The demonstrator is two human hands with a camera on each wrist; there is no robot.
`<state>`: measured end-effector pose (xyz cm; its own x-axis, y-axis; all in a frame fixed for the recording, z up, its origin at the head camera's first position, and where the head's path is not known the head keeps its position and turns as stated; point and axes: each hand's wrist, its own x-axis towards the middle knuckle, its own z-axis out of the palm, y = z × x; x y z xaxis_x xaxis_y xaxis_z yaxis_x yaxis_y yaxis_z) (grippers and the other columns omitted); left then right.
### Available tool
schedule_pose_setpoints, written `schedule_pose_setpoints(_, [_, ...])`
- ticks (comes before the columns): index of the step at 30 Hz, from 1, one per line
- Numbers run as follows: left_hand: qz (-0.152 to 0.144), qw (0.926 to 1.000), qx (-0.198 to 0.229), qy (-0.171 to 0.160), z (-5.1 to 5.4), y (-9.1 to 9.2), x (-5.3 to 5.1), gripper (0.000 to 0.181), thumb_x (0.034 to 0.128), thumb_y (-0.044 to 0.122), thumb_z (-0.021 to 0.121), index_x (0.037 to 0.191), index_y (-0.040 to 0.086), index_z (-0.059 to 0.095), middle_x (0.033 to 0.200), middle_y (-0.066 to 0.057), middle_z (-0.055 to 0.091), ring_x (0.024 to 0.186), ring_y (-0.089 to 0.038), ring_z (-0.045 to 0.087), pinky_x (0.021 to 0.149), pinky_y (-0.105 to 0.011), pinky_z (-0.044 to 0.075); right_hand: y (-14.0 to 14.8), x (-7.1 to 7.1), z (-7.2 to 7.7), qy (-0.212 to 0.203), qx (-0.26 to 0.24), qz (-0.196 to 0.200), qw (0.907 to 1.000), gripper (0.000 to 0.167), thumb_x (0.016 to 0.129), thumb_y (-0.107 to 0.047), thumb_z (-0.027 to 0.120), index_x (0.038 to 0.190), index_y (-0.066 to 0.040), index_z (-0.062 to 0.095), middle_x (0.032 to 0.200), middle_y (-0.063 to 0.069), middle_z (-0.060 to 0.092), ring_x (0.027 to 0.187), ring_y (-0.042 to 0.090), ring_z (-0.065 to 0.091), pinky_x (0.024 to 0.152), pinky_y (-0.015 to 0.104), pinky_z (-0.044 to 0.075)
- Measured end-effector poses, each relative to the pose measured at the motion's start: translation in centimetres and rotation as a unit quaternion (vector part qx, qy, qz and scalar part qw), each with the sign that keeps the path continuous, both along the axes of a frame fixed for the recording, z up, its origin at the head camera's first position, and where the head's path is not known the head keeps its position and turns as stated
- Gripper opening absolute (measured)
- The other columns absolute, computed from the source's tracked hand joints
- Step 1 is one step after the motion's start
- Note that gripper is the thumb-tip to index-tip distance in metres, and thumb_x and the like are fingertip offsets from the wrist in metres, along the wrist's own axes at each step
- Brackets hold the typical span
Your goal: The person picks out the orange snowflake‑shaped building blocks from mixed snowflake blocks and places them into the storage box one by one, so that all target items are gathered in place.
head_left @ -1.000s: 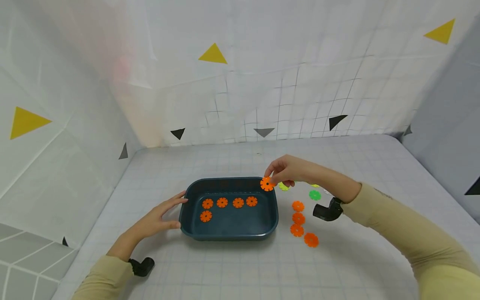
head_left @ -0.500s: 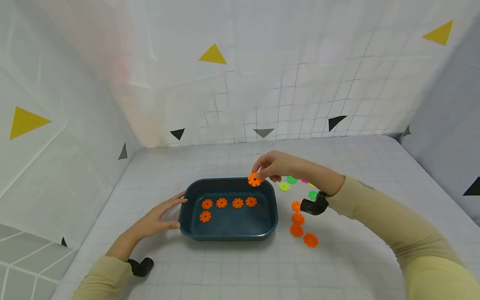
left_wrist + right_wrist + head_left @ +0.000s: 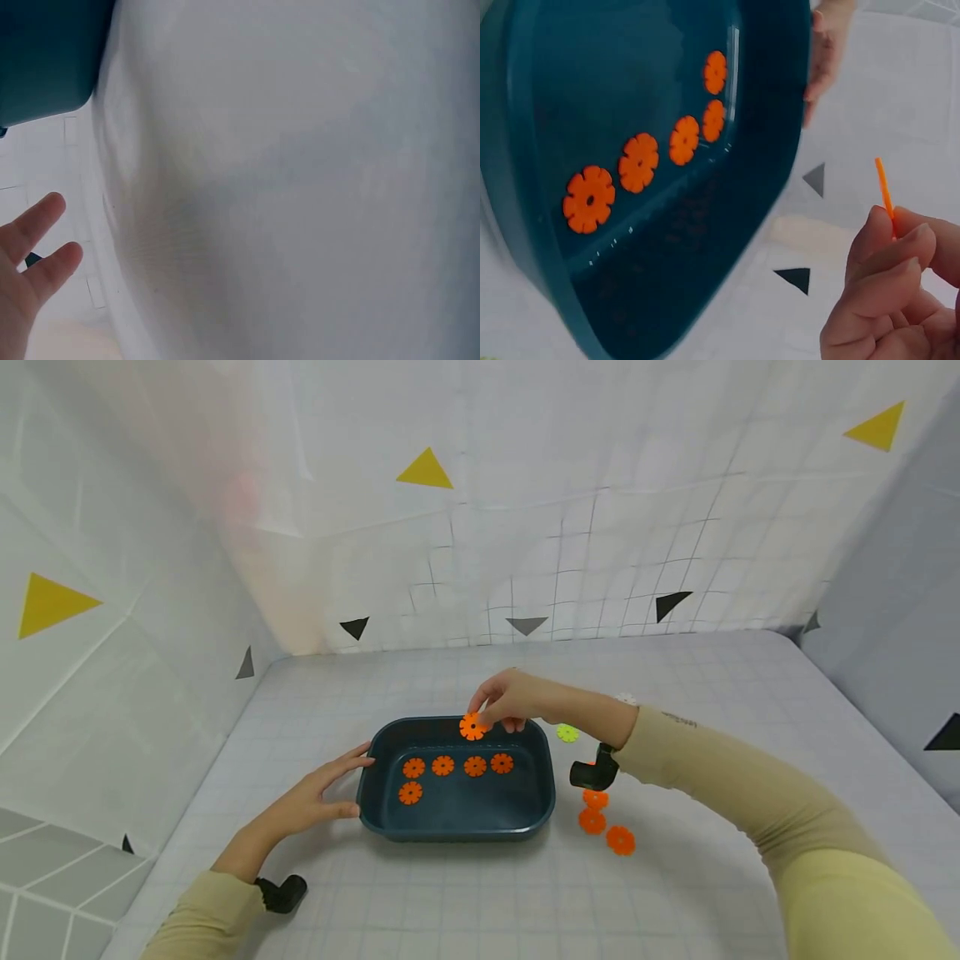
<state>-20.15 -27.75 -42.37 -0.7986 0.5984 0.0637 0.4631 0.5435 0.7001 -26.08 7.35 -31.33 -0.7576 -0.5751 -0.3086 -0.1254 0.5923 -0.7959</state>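
Between thumb and fingers my right hand (image 3: 513,697) pinches an orange notched disc (image 3: 472,727), above the far rim of a dark teal tray (image 3: 465,817). Edge-on, the same disc (image 3: 885,187) shows as a thin strip in the right wrist view. Several orange discs lie flat on the tray floor, most in a row along the far side, with one disc (image 3: 410,792) nearer at the left. My left hand (image 3: 318,793) rests at the tray's left end, its fingers spread and fairly straight. Loose fingers of the left hand (image 3: 30,262) also show in the left wrist view.
Right of the tray, several orange discs lie on the white gridded table, one disc (image 3: 621,840) closest to me. A yellow-green disc (image 3: 567,733) and a white disc (image 3: 626,698) lie farther back, partly behind the right forearm. A white sheet wall (image 3: 480,568) closes the back.
My right hand has moved left with the orange disc, from the tray's far right corner to over the middle of its far rim. The left hand and tray stay put.
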Motion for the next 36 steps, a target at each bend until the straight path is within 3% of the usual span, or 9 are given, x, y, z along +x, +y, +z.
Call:
schedule_pose_setpoints(14, [0.006, 1.0000, -0.003, 0.001, -0.4, -0.3, -0.1, 0.063, 0.0800, 0.016, 0.069, 0.137, 0.012, 0.041, 0.151, -0.013, 0.021, 0.133, -0.044, 0.021, 0.096, -0.070, 0.022, -3.7, -0.6, -2.0, -0.032, -0.005, 0.020, 0.9993, 0.018, 0.085, -0.011, 0.063, 0.103, -0.009, 0.064, 0.085, 0.013, 0.065, 0.046, 0.012, 0.045, 0.048, 0.023, 0.043])
schedule_pose_setpoints(21, [0.007, 1.0000, -0.004, -0.002, -0.3, -0.2, -0.1, 0.064, 0.0801, 0.018, 0.069, 0.137, 0.014, 0.041, 0.151, -0.013, 0.021, 0.134, -0.044, 0.021, 0.096, -0.069, 0.022, -5.1, -0.5, -2.8, -0.049, -0.008, 0.006, 0.9987, 0.017, 0.084, -0.008, 0.064, 0.101, -0.008, 0.065, 0.079, 0.004, 0.066, 0.045, 0.012, 0.045, 0.047, 0.023, 0.042])
schedule_pose_setpoints(30, [0.003, 1.0000, 0.000, 0.002, -0.5, -0.3, -0.1, 0.063, 0.0808, 0.018, 0.069, 0.137, 0.016, 0.040, 0.151, -0.013, 0.021, 0.133, -0.044, 0.022, 0.096, -0.069, 0.022, -6.3, -0.3, -4.4, -0.052, 0.001, -0.012, 0.9986, 0.016, 0.083, -0.005, 0.063, 0.099, -0.007, 0.065, 0.081, 0.011, 0.067, 0.046, 0.013, 0.047, 0.048, 0.026, 0.042])
schedule_pose_setpoints(36, [0.000, 1.0000, 0.000, 0.003, -0.3, -0.2, -0.1, 0.063, 0.0812, 0.019, 0.068, 0.137, 0.015, 0.041, 0.150, -0.014, 0.022, 0.133, -0.044, 0.021, 0.096, -0.069, 0.022, -6.8, -0.4, -6.0, -0.047, 0.008, -0.014, 0.9988, 0.012, 0.082, -0.003, 0.063, 0.094, -0.006, 0.065, 0.073, 0.008, 0.064, 0.045, 0.014, 0.045, 0.046, 0.026, 0.040])
